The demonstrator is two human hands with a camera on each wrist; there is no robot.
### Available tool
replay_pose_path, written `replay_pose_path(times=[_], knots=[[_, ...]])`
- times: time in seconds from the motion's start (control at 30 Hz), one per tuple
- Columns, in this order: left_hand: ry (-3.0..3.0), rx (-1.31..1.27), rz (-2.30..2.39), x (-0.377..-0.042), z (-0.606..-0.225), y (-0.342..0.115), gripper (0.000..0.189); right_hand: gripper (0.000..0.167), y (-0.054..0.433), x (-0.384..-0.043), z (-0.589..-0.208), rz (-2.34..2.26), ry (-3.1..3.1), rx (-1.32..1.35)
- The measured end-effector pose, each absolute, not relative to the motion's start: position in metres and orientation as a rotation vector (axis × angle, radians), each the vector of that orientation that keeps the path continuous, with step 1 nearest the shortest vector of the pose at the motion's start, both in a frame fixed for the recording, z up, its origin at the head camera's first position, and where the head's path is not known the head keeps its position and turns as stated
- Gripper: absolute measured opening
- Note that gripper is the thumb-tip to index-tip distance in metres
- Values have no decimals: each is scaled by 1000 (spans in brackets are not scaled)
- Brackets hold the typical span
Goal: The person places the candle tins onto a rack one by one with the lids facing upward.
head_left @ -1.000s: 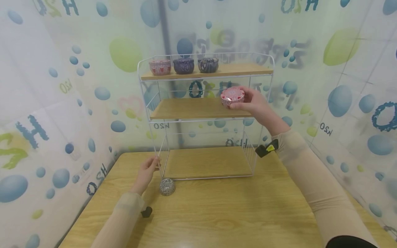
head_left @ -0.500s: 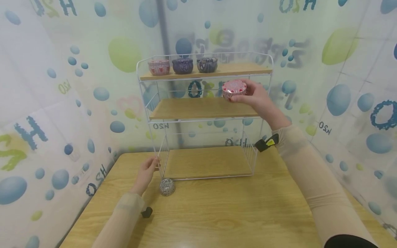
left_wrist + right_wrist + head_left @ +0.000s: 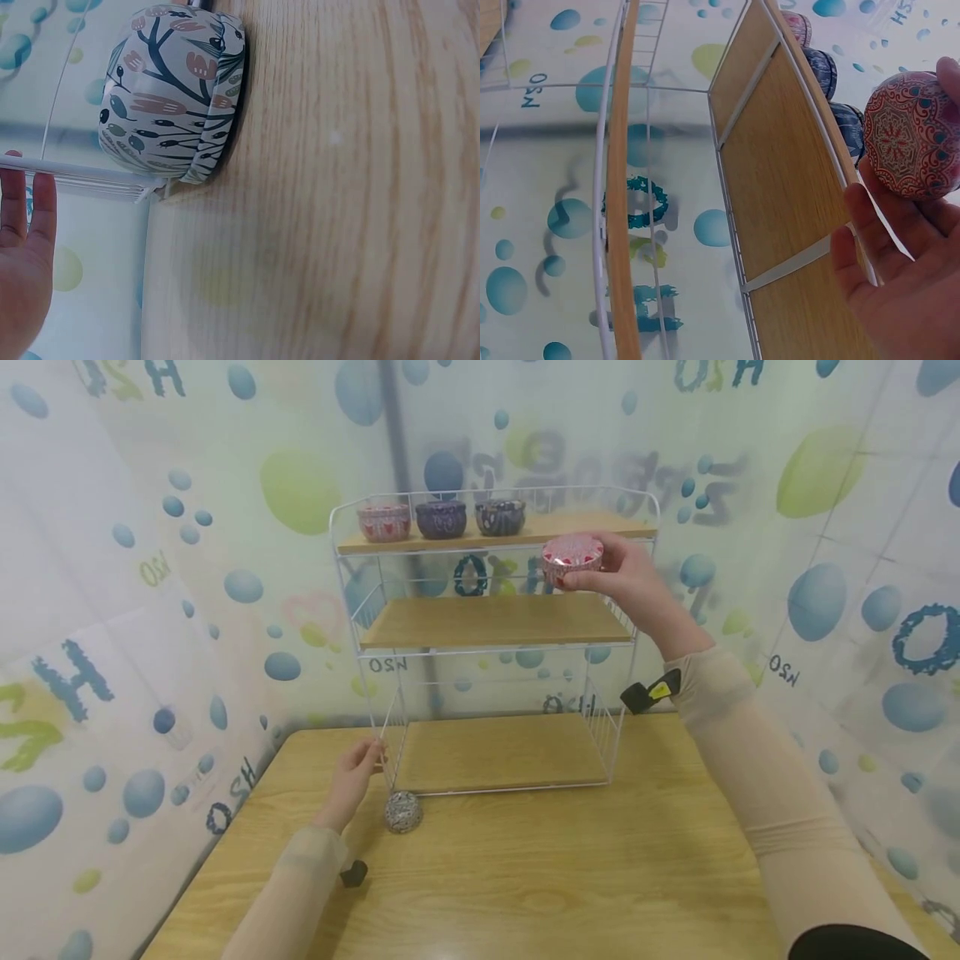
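Observation:
My right hand (image 3: 632,583) holds a round pink-and-red patterned tin (image 3: 572,562) between thumb and fingers, just below and in front of the top shelf's edge. In the right wrist view its patterned underside (image 3: 900,142) faces the camera. My left hand (image 3: 356,779) grips the left side of the white wire shelf rack (image 3: 495,620) low down; in the left wrist view its fingers (image 3: 43,214) lie against the white wire. Close by that hand, a tin with a leaf-and-tulip print (image 3: 165,94) sits on the table at the rack's front left corner.
Three tins stand in a row on the left of the top shelf: a pink one (image 3: 385,525), a purple one (image 3: 441,520) and a dark blue one (image 3: 500,518). The rack stands on a wooden table (image 3: 510,868), before a bubble-printed curtain (image 3: 300,485).
My right hand has lifted the pink-and-red tin from just over the middle shelf up toward the top shelf's edge, slightly to the right. My left hand has stayed on the rack.

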State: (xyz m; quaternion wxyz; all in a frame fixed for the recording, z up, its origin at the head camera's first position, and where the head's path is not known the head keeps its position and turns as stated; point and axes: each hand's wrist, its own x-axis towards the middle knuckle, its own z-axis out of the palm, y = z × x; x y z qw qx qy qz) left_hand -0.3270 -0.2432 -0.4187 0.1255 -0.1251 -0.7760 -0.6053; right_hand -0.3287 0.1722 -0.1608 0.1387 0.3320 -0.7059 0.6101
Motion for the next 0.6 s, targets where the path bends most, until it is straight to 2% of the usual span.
replay_pose_path(times=[0.33, 0.6], knots=[[-2236, -356, -1798, -339, -432, -251, 22, 41, 169, -332, -146, 1766, -1977, 1013], [-2243, -391, -1732, -347, -445, -256, 33, 43, 168, -331, -135, 1747, -2012, 911]])
